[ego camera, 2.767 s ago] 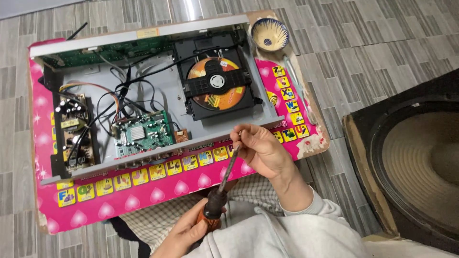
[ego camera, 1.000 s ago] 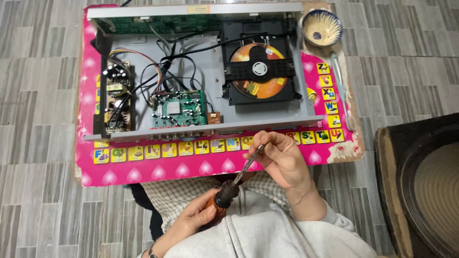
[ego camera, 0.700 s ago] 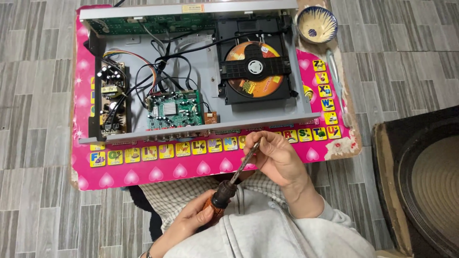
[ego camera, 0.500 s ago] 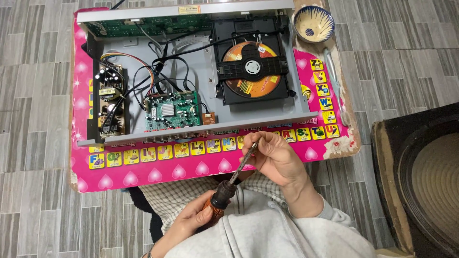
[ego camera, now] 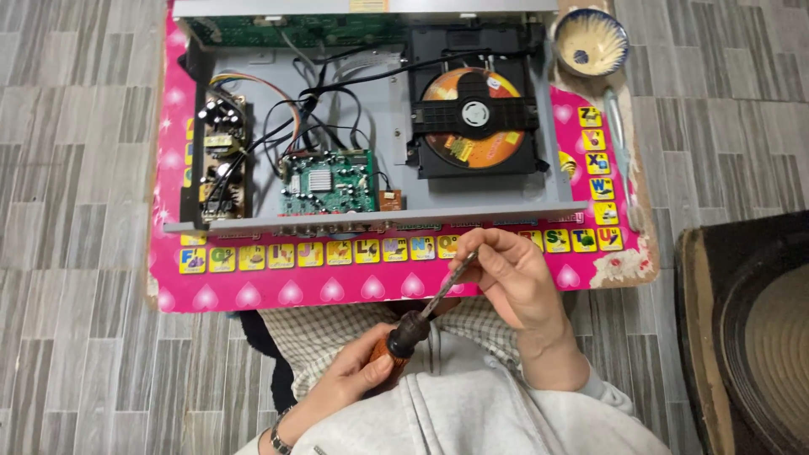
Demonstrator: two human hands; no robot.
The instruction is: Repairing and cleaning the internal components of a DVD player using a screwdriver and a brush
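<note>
Pink mat (ego camera: 253,295) carries the open player (ego camera: 379,126), its near edge close to the hands. The left hand (ego camera: 350,383) grips the screwdriver (ego camera: 421,316) by its handle over the lap, while the right hand (ego camera: 510,278) pinches the shaft tip at the mat's near edge. A bowl (ego camera: 590,42) sits at the far right corner.

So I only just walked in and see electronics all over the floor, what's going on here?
A seated person holds a screwdriver with an orange-and-black handle in the left hand, while the right hand pinches its metal shaft near the tip. In front of them an opened grey metal disc player, its green circuit board and orange disc exposed, lies on a pink alphabet mat. The tip is clear of the player.
</note>
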